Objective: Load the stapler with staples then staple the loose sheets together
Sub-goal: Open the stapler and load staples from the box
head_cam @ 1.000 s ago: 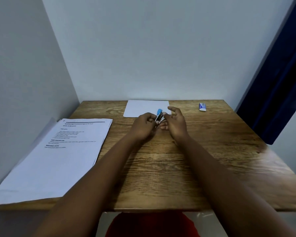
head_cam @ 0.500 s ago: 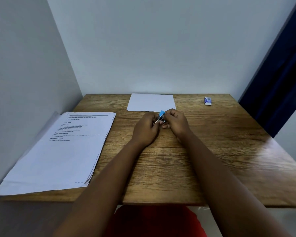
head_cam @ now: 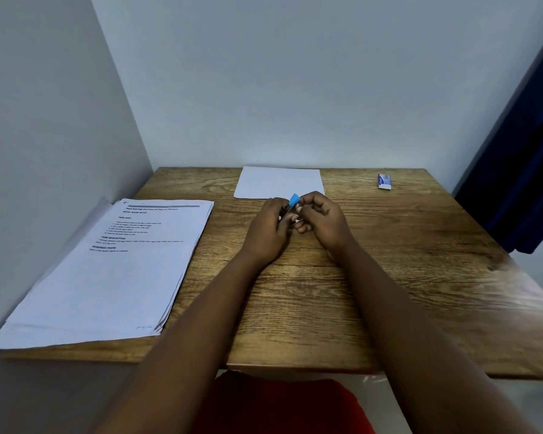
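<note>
A small blue stapler (head_cam: 294, 200) is held above the middle of the wooden table (head_cam: 389, 277), between both hands. My left hand (head_cam: 268, 233) grips it from the left with curled fingers. My right hand (head_cam: 323, 222) pinches it from the right, fingers curled round its metal part. Most of the stapler is hidden by the fingers; only its blue tip and a bit of metal show. A thick stack of printed sheets (head_cam: 113, 270) lies at the table's left edge. A small staple box (head_cam: 384, 182) rests at the far right.
A blank white sheet (head_cam: 278, 182) lies at the back centre, just behind the hands. Walls close in the table at the back and left. A dark blue curtain (head_cam: 527, 170) hangs at the right. A red garment (head_cam: 279, 405) shows below the front edge.
My right hand's fingers, spread a second ago, have curled onto the stapler. Both hands stay together over the table's middle while the camera view has shifted slightly.
</note>
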